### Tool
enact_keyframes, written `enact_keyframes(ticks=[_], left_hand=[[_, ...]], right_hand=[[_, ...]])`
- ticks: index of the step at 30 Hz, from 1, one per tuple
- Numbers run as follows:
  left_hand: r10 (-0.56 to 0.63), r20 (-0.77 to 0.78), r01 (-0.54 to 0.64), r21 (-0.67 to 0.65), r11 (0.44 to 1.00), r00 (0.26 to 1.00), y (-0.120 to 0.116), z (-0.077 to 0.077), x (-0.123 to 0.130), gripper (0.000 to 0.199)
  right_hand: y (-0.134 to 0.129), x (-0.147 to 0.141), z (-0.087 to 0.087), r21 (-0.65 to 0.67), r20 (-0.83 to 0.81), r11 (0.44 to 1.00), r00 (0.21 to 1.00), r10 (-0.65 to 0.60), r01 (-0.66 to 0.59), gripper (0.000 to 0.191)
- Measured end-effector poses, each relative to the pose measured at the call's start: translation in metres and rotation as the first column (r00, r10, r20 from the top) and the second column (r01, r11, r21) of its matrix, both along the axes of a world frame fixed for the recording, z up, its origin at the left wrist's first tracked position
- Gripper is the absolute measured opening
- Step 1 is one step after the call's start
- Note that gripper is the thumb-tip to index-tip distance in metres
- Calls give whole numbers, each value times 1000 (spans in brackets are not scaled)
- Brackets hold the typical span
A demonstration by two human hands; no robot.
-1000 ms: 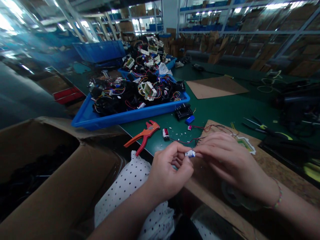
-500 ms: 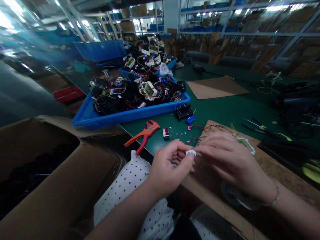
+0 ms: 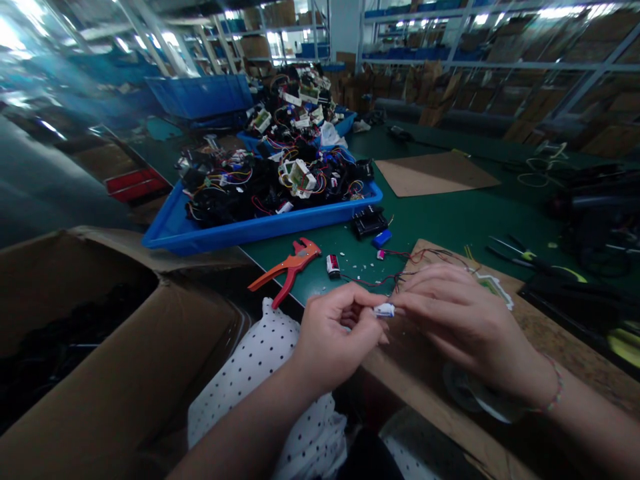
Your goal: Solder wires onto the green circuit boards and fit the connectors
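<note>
Between thumb and fingers, my left hand pinches a small white piece with blue marks, its exact kind unclear. The fingertips of my right hand close at the piece's right end, partly hidden behind one another. Just beyond the hands lies a small red, white and black cylindrical battery, with thin dark red wires running from near it toward my right hand. An orange-and-red wire stripper rests at the table's edge, left of the battery. A small pink connector lies farther back.
A blue tray heaped with wired parts stands behind the stripper. Near it lie a black plastic holder and a blue block. Pliers lie to the right, a cardboard sheet farther back. An open carton stands lower left.
More of the white piece shows between my hands, where my left thumb covered it before. My left thumb has drawn back a little; both hands stay in nearly the same place.
</note>
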State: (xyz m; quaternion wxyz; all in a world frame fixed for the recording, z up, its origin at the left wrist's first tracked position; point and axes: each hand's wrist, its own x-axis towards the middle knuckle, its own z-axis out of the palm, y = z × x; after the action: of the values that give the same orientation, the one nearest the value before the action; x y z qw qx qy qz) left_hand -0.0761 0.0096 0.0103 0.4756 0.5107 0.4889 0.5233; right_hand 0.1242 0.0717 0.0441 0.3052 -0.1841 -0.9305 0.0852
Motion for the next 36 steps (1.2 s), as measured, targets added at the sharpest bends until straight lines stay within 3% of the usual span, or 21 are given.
enact_keyframes(ticks=[8,16,24,29,36], left_hand=[[-74,125,81,-50,995,989,0,8,-3,18],[-35,-36,34,-27,999,999,-1,6,0,20],[-4,-58,5,15,1000,998,-1,4,1,15],[18,10,-18,18,1000,1000,-2,-2,2,13],[-62,82,61,16,998,995,-3,6,-2,17]], right_hand=[[3,2,-1,34,-13,999,1000,-12,12,30],[2,4,-8,101,-9,995,1000,-17,17,32],[1,2,-6,114,-18,993,1000,-17,18,32],[3,3,-7,111,-31,994,1000,1,3,32],[2,6,-5,182,-9,983,1000,-28,29,30]])
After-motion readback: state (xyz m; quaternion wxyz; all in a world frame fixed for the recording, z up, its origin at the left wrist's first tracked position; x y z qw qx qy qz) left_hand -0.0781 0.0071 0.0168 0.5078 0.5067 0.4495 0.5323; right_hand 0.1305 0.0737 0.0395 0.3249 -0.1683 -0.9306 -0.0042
